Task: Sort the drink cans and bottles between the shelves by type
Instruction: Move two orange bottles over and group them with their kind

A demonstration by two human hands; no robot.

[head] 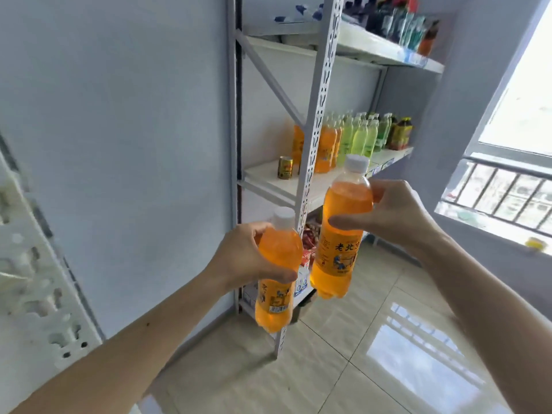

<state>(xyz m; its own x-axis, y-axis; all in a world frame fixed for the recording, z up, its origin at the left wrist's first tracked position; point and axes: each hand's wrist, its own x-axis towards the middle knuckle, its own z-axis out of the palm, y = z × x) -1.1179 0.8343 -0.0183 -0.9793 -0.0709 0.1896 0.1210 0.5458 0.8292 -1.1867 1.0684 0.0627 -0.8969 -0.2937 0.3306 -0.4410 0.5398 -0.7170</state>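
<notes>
Two bare forearms showing from the lower corners, no sleeves covering either, left hand (254,258) and right hand (397,216) wearing no gloves, rings or watch, a small dark mole dotting the left forearm

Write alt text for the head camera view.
A person holds an orange soda bottle in each hand, left hand and right hand, before a white metal shelving unit. Its middle shelf carries matching orange bottles, green bottles and a can.

White shelf (316,186): gold can (284,167), orange bottles (325,147), green bottles (363,137).
</notes>
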